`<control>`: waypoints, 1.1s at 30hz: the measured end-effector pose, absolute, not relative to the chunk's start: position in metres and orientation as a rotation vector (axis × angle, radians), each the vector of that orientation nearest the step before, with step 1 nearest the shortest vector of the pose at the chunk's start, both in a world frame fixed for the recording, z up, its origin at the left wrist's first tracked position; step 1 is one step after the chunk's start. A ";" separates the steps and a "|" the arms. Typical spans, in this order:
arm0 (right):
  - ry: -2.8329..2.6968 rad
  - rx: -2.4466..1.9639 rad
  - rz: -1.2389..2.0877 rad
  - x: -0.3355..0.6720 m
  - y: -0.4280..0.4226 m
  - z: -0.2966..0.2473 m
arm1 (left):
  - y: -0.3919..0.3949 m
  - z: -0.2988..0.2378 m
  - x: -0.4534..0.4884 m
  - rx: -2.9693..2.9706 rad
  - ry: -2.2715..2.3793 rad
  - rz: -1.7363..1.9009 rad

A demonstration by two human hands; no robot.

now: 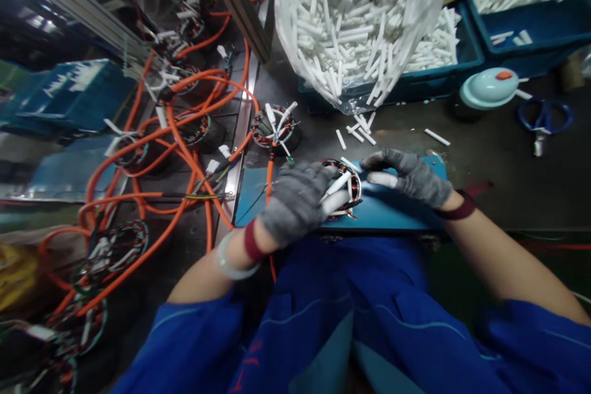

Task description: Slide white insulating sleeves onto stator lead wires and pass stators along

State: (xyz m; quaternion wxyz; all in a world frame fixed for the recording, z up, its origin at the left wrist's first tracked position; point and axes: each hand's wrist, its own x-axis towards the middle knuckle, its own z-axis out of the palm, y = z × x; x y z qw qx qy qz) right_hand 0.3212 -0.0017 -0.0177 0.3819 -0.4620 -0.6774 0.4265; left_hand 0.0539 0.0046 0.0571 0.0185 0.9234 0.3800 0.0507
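My left hand [298, 203], in a grey glove with white fingertips, is closed on the near-left side of a wire-wound stator [354, 184]. The stator is a ring of copper and dark windings with pale lacing, and white sleeves stick out of it. It rests on a blue board [397, 212]; my left hand hides much of its left side. Just right of the stator is my right hand [409, 175], gloved alike, its fingers bent and apart from the thumb. I see nothing held in it. A white sleeve [351, 165] lies between the stator and my right fingertips.
Another stator [274, 126] with an orange cable [270, 178] stands behind my left hand. More cabled stators crowd the left. A clear bag [355, 31] of white sleeves sits in a blue bin [471, 43] ahead. Scissors [543, 117] and a pale-lidded container [489, 87] are at right.
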 end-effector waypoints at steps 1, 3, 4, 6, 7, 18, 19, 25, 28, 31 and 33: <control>-1.711 -1.217 1.025 0.324 -0.014 -0.016 | -0.004 0.058 0.037 2.909 1.152 0.363; -1.692 -1.231 0.893 0.325 -0.040 -0.014 | -0.021 0.055 0.007 2.998 1.091 0.501; -1.705 -1.208 0.838 0.323 -0.051 -0.014 | -0.027 0.050 -0.005 3.040 1.069 0.521; -1.798 -1.146 0.748 0.311 -0.068 -0.019 | -0.032 0.038 -0.017 3.059 1.038 0.501; -1.853 -1.128 0.706 0.304 -0.073 -0.023 | -0.030 0.031 -0.019 3.023 1.024 0.480; -1.507 -1.239 0.735 0.257 -0.082 -0.055 | 0.023 0.028 -0.006 1.695 0.735 0.234; -1.466 -1.276 0.742 0.255 -0.079 -0.055 | 0.025 0.031 -0.002 1.601 0.748 0.212; -1.153 -1.409 0.713 0.267 -0.054 -0.057 | 0.011 0.034 0.032 1.694 0.847 0.274; -1.015 -1.484 0.678 0.271 -0.064 -0.061 | -0.007 0.025 0.034 1.978 0.964 0.345; -0.974 -1.551 0.678 0.261 -0.088 -0.063 | -0.018 0.016 0.030 2.164 1.062 0.447; -1.026 -1.556 0.700 0.250 -0.101 -0.062 | -0.020 0.014 0.028 2.238 1.096 0.563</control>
